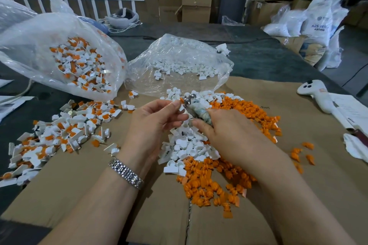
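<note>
My right hand (229,135) grips a small tool with a tape-wrapped handle (200,114) and a metal tip (188,99). My left hand (155,121), with a metal watch at the wrist, pinches a small orange-and-white piece (181,101) against that tip. Both hands hover over a heap of white plastic parts (185,145). A heap of orange plugs (219,181) spreads to the right and front of it. A pile of joined white-and-orange pieces (65,131) lies to the left.
Flattened cardboard (79,185) covers the dark table. An open clear bag of white-and-orange pieces (79,61) lies at the back left, and a clear bag of white parts (179,61) behind the hands. A white controller (316,93) and papers lie at the right. Boxes and sacks stand beyond.
</note>
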{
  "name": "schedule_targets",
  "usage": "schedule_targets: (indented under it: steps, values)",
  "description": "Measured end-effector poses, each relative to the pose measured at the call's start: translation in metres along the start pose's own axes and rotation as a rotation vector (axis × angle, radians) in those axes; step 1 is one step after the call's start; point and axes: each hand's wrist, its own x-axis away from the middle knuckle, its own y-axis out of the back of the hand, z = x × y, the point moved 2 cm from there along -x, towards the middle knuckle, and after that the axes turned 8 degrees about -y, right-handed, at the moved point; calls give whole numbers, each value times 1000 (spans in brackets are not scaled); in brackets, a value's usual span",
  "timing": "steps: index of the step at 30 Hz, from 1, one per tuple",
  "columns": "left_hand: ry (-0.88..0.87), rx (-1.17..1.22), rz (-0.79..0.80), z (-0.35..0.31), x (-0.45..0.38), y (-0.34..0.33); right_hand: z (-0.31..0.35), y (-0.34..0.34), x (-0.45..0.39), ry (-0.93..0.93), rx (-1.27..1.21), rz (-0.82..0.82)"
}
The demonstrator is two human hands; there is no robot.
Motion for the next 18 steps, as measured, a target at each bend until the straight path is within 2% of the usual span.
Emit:
schedule_targets:
  steps: [4,8,11,13,16,18]
  values:
    - [-141,-202,-111,-6,-2,13,-7,8,3,0,-50,26]
    - [-380,-714,-382,-20,-11,35,-27,21,-3,-90,-94,-88]
    - [-429,-1042,-474,-24,-16,44,-43,21,-12,-190,-31,-172]
    - [-433,-1180,-330,-22,-18,40,-52,17,-19,-265,26,-184]
    - [-332,-1181,41,-10,-15,25,-61,11,-24,-332,125,-202]
    - [-266,-1202,169,-2,-13,19,-63,8,-27,-354,194,-207]
